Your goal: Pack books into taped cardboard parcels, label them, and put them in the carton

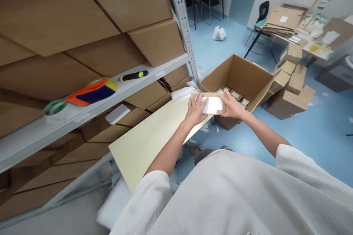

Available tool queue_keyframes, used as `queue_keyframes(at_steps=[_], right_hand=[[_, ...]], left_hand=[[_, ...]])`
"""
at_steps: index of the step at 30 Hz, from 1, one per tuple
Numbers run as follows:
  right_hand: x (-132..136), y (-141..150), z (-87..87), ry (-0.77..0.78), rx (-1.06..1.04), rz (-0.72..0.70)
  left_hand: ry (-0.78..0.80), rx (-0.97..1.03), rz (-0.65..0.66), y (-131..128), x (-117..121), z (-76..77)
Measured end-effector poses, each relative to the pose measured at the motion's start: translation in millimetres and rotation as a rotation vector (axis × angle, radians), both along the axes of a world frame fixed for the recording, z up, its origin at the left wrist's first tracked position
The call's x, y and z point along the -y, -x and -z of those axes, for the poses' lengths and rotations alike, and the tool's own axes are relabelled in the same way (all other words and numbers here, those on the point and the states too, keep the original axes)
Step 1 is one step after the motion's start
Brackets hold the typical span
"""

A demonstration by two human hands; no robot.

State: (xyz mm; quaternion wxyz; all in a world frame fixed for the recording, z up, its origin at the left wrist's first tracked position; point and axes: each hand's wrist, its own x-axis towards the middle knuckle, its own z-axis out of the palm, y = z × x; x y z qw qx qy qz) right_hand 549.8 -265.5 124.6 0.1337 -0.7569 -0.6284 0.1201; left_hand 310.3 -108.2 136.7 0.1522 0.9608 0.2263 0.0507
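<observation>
Cardboard small box (211,104) with a white label, held between both hands.
Left hand (196,110) and right hand (233,105) reach forward, fingers curled, gripping its ends.

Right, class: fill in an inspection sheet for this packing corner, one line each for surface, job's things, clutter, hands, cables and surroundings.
Surface: pale yellow flat board slanting out from the grey metal shelving.
Job's things: small brown cardboard box with a white paper label; large open cardboard carton beyond it, small boxes inside.
Clutter: orange and blue tape dispenser, green tape roll, black and yellow utility knife on the shelf.
Hands: left hand and right hand both grip the small box.
Cables: nothing seen.
Surroundings: blue floor, stacked sealed boxes, white plastic bag, tables and chairs.
</observation>
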Motion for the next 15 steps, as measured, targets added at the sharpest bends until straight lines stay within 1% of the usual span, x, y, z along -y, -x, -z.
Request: queue_keyframes(at_steps=[3,6,8,11,15], right_hand=[[27,-41,-11.2,-0.042,0.019,0.136],[46,-74,-13.7,-0.051,0.028,0.277],[55,-94,-9.6,-0.052,0.03,0.356],[63,-117,1.7,-0.049,0.039,0.444],[63,-138,18.4,-0.001,0.045,0.524]], left_hand=[[0.005,0.108,0.054,-51,13,-3.6],[-0.001,0.128,0.111,-98,22,2.3],[-0.011,0.114,0.154,-126,25,9.2],[-0.012,0.103,0.221,-160,26,21.3],[0.038,0.078,0.283,-197,21,40.6]])
